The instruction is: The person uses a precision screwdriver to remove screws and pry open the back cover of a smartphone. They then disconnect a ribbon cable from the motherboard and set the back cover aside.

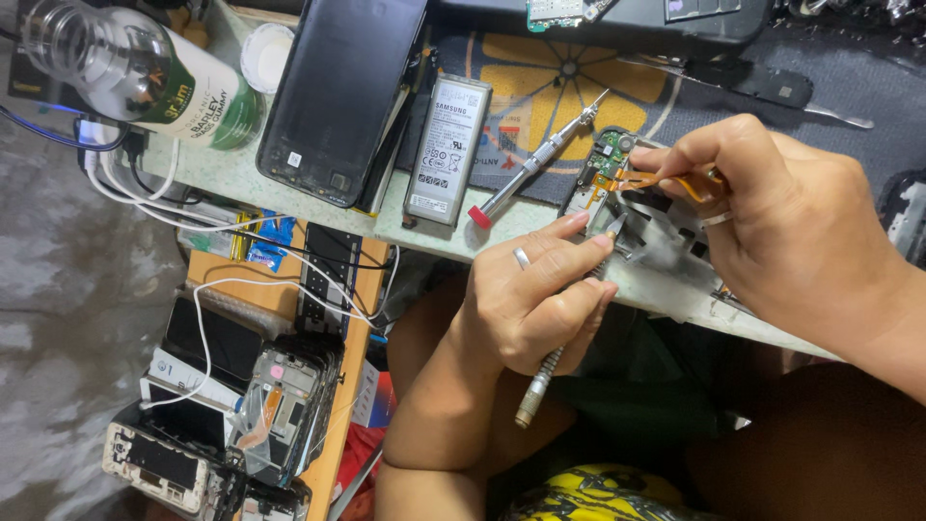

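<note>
- The left hand (526,309) is nearest the camera, fingers curled around a metal tool (540,381) whose tip meets the opened phone (641,217).
- The right hand (791,227) pinches an orange ribbon cable (666,180) lying over the phone's green board.
- The phone rests on the tabletop (241,178) edge, with a battery (447,150) and screwdriver (535,159) to its left.
- Judged step: freeing the cable; the next move calls for a gentle, steady lift.

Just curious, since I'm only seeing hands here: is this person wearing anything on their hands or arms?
Both arms are bare, with no sleeves or gloves showing. The left hand wears a plain silver-coloured ring. The right hand has a thin pale band around one finger. No watch or bracelet is visible.
</note>
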